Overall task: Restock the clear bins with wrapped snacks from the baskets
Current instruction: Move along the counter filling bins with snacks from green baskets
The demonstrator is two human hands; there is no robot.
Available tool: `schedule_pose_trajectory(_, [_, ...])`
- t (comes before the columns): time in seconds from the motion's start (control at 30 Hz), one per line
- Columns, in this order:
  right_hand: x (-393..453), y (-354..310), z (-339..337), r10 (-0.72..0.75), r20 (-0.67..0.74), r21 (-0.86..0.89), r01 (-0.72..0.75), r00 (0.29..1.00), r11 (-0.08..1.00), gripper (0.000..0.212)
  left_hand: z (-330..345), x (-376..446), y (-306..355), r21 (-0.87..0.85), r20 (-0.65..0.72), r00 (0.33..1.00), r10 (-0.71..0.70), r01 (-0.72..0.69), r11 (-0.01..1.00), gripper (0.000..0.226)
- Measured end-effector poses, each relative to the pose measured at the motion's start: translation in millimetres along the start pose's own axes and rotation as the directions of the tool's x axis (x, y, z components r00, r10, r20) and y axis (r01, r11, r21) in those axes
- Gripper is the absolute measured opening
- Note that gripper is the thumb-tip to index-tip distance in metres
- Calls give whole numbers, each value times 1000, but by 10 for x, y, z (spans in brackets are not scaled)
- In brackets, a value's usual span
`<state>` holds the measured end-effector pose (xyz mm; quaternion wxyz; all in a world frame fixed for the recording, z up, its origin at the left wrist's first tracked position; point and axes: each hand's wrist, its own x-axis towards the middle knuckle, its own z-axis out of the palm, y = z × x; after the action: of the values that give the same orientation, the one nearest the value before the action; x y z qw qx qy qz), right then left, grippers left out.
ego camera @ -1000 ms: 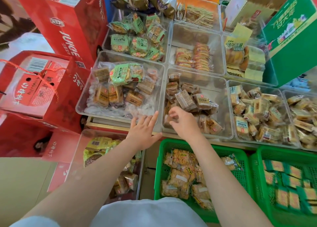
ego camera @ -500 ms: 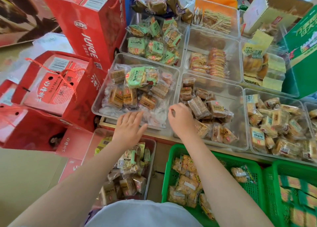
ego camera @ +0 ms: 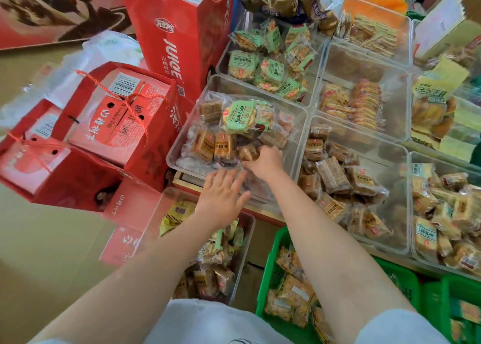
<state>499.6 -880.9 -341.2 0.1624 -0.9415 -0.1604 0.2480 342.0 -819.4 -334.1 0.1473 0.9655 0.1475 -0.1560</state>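
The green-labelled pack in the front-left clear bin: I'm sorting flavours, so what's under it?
The green-labelled pack lies on brown wrapped snacks in the clear bin. Lower layers are covered.

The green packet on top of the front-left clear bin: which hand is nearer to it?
Right. The right hand is inside that bin, just below the green packet. The left hand is lower, at the bin's near rim.
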Motion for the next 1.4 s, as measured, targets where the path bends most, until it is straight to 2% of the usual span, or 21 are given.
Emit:
schedule_pose_trajectory(0.1, [-152,64,-118,9,-69,17,-7,998,1000,71,31,-3,-16,0,-4,1000,8,-8,1000,65])
schedule_pose_trajectory(0.17, [-341,161,-226,15,-179,184,18,984,983,57,60,3,-17,4,-25,1000,-9,10,1000,64])
schedule_pose_trajectory(0.27, [-645,368,-374,41,-253,397,65,966,916,42,87,24,137,-6,-4,1000,-19,19,1000,64])
schedule_pose_trajectory(0.43, [-944,977,-712,131,-418,394,50,899,918,51,238,48,789,-12,48,979,197,-197,980,71])
schedule_pose_trajectory(0.5, [-961,1262,-919,216,-505,372,-15,836,928,52,309,77,934,3,63,977,202,-202,979,75])
schedule_pose_trajectory(0.57, [-903,1529,-1112,264,-614,349,-44,744,936,50,343,102,981,30,63,981,183,-185,982,78])
schedule_pose_trajectory(0.6, [-848,1647,-1182,269,-626,329,-65,732,942,49,350,106,985,51,58,982,179,-182,982,78])
schedule_pose_trajectory(0.63, [-775,1747,-1229,269,-591,290,-111,761,951,49,350,108,987,68,53,982,180,-183,981,79])
schedule_pose_trajectory(0.73, [-586,1923,-1209,246,-308,116,-220,919,969,58,353,99,1011,92,48,984,173,-176,980,80])
schedule_pose_trajectory(0.77, [-564,1935,-1177,243,-261,79,-230,934,970,59,347,100,1023,97,47,985,167,-171,980,81])
schedule_pose_trajectory(0.83, [-602,1898,-1098,239,-329,20,-247,913,969,56,331,100,1030,96,52,985,162,-166,981,81])
schedule_pose_trajectory(0.87, [-650,1861,-1057,199,-398,-24,-227,895,974,53,328,100,1028,94,54,985,162,-167,982,81])
schedule_pose_trajectory(0.93, [-754,1788,-950,3,-431,-124,-63,902,990,50,316,95,1029,88,57,985,165,-170,982,81])
schedule_pose_trajectory(1.0, [-807,1785,-811,-210,-295,-280,125,932,952,52,304,89,1038,78,57,984,170,-174,982,80])
schedule_pose_trajectory(1.03, [-809,1818,-753,-250,-213,-363,161,944,918,53,298,84,1039,71,57,983,172,-176,982,80])
schedule_pose_trajectory(1.1, [-756,1924,-713,-211,-154,-440,124,965,890,52,287,81,1023,60,48,982,184,-187,981,79])
schedule_pose_trajectory(1.23, [-565,2055,-889,44,-231,-310,-117,972,944,53,259,82,955,40,52,973,223,-225,973,77])
schedule_pose_trajectory(1.3, [-500,2007,-971,130,-235,-243,-188,963,952,52,250,87,949,29,67,970,232,-235,972,76])
schedule_pose_trajectory(1.4, [-492,1733,-977,92,-277,-247,-163,957,955,52,243,89,938,18,75,969,236,-238,971,75])
